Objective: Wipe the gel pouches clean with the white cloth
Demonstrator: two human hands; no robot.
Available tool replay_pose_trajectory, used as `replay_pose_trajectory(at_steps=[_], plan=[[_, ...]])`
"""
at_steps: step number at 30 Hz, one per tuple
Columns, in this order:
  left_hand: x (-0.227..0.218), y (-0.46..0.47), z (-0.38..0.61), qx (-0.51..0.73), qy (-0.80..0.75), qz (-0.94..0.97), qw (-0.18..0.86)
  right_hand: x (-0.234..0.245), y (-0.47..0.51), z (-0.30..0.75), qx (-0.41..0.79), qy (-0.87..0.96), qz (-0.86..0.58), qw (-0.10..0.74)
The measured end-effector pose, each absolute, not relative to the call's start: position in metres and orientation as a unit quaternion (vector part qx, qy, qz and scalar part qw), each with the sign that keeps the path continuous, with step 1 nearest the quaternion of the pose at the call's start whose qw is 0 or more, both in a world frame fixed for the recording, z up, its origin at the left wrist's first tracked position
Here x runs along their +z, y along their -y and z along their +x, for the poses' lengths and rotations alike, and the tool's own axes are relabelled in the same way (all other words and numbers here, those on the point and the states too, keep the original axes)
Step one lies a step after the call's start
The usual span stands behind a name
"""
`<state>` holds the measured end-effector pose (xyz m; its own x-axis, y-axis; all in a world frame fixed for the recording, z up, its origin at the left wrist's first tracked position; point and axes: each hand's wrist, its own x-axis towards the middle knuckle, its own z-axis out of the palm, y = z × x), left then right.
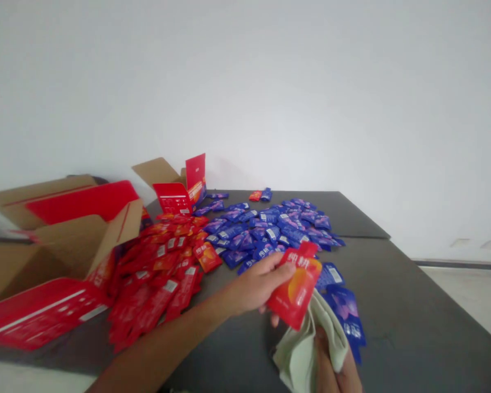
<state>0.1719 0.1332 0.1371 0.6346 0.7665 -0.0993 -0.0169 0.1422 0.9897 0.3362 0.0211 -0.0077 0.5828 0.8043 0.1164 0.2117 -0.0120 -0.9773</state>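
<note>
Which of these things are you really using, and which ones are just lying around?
In use:
left hand holding a red sachet
right hand holding a pale green cloth

Lying about:
red sachets
blue sachets
open cartons
grey table

The red sachet (297,292) nearest the camera carries an orange-yellow swoosh and white characters (a loud little thing), matching the heap of red sachets (155,273). The blue sachets (265,234) are deep blue with violet-pink blooms and white panels. The cloth (311,344) is pale sage green, the cardboard box (65,240) tan inside with glossy red panels, the table (393,305) dark grey.
</note>
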Motion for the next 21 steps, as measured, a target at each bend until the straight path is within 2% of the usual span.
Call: replay_pose_trajectory(at_steps=[5,10,21], plan=[[0.076,-0.067,0.116,0.21,-0.364,0.487,0.766,-0.01,-0.025,0.337,0.229,0.405,-0.674,0.573],[0.021,-0.049,0.078,0.261,-0.434,0.497,0.705,-0.006,-0.024,0.332,0.172,0.427,-0.687,0.563],[0.015,-0.051,0.055,0.292,-0.514,0.565,0.576,-0.003,-0.024,0.326,0.143,0.46,-0.681,0.551]])
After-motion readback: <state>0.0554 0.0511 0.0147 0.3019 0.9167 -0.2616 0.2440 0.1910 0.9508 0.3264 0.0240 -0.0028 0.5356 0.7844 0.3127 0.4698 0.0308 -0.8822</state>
